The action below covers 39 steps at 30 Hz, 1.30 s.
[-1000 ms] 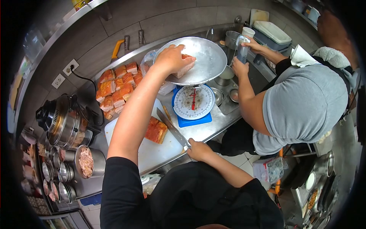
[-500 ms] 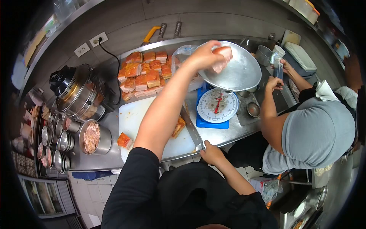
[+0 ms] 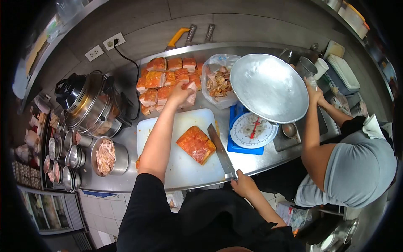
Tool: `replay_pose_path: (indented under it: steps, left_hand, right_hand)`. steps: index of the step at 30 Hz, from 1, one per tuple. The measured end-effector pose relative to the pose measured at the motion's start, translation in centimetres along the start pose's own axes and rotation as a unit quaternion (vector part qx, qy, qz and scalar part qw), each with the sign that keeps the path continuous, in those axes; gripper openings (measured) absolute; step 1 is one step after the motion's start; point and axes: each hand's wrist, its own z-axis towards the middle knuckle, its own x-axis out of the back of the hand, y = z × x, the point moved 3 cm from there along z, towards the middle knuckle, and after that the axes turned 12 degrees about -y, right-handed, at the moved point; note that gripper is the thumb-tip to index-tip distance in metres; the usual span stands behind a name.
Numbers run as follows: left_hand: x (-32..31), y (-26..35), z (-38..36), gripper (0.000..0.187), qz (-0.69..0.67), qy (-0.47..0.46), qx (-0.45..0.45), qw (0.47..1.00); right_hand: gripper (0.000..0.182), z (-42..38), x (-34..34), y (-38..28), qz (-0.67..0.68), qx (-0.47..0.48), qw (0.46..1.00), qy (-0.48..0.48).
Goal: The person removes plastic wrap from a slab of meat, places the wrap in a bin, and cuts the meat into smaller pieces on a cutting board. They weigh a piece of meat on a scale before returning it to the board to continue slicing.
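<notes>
My left hand (image 3: pixel 179 94) is closed on a pale-sided piece of roast pork (image 3: pixel 191 93) at the right of the pile. Rows of crisp-skinned pork belly pieces (image 3: pixel 156 64) lie on the steel counter around it. Low at the board's right corner, my right hand (image 3: pixel 244 185) grips the handle of a large knife (image 3: pixel 221 152), its blade angled up and away along the board edge. A bigger slab of roast pork (image 3: pixel 195 145) lies skin up on the white cutting board (image 3: pixel 178 178), left of the blade. My left forearm partly covers another piece at the board's left.
A blue dial scale (image 3: pixel 254 130) with a wide metal pan (image 3: pixel 268 86) stands right of the board. Behind is a plastic bag of chopped meat (image 3: pixel 219 82). A metal pot of meat strips (image 3: pixel 110 156) and a glass-bowled cooker (image 3: pixel 94 103) stand left. A co-worker (image 3: pixel 357 164) works at right.
My left hand has carried the pork from over the scale pan leftward to the pile. The pan now holds nothing. My right hand keeps the knife in nearly the same place.
</notes>
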Motion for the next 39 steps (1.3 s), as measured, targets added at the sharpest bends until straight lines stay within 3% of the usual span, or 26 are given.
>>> replay_pose_path:
  steps: [4,5,8,11,14,17,18,21,22,26,28,30,32,34,36,39]
  left_hand:
    - [4.0,6.5,3.1,0.065,0.148,0.077,0.039,0.985]
    - [5.2,10.4,1.9,0.067,0.18,0.11,0.098,0.973]
    - [7.9,10.0,7.1,0.069,0.322,0.169,0.112,0.925]
    - [8.1,2.2,13.1,0.071,0.43,0.102,0.103,0.891]
    - [8.8,0.8,13.0,0.074,0.488,0.139,0.114,0.854]
    - [10.6,3.8,10.9,0.083,0.522,0.042,0.102,0.846]
    - [11.3,5.2,9.0,0.083,0.522,0.043,0.106,0.845]
    - [14.3,7.5,3.5,0.075,0.339,0.097,-0.08,0.932]
    - [15.1,7.7,0.2,0.069,0.317,0.136,-0.122,0.931]
    - [18.3,3.6,-14.9,0.057,0.095,0.068,-0.082,0.99]
    - [18.4,1.0,-22.9,0.051,0.049,0.102,-0.029,0.993]
    - [17.3,-1.3,-30.6,0.056,0.032,0.111,0.036,0.993]
    - [15.3,-6.2,-35.8,0.067,0.094,0.096,0.119,0.984]
    - [11.3,-5.5,-39.0,0.077,0.164,0.036,0.157,0.973]
    - [7.7,-6.9,-39.7,0.08,0.219,0.011,0.054,0.974]
    - [5.8,-7.1,-39.4,0.081,0.212,0.063,0.131,0.966]
  right_hand:
    - [0.042,-0.3,0.5,-0.7,-0.011,-0.008,1.0,-0.002]
    - [0.042,-0.5,0.7,-1.0,-0.009,-0.016,1.0,-0.004]
    - [0.042,-0.4,0.5,-1.3,0.003,-0.03,0.999,-0.012]
    - [0.045,-0.3,0.3,-1.2,0.008,-0.052,0.999,-0.015]
    - [0.045,-0.4,0.4,-1.3,0.004,-0.056,0.998,-0.01]
    - [0.044,-0.5,0.6,-1.5,-0.005,-0.047,0.999,-0.005]
    - [0.043,-0.5,0.5,-1.6,-0.006,-0.044,0.999,-0.006]
    - [0.043,-0.5,0.3,-1.2,-0.009,-0.028,0.999,0.013]
    - [0.043,-0.4,0.2,-1.0,-0.013,-0.024,1.0,0.006]
    - [0.044,0.4,-0.2,0.2,-0.021,-0.016,1.0,0.008]
    - [0.045,0.6,-0.2,0.4,0.058,-0.026,0.998,-0.017]
    - [0.043,0.3,0.3,-0.1,0.083,-0.024,0.996,-0.02]
    - [0.027,-0.2,0.6,-1.0,0.129,-0.027,0.99,-0.04]
    - [0.023,-0.6,0.9,-1.6,0.114,-0.007,0.993,-0.03]
    - [0.023,-0.2,0.6,-0.8,0.117,0.0,0.993,-0.034]
    - [0.022,-0.4,0.8,-1.1,0.121,0.005,0.992,-0.039]
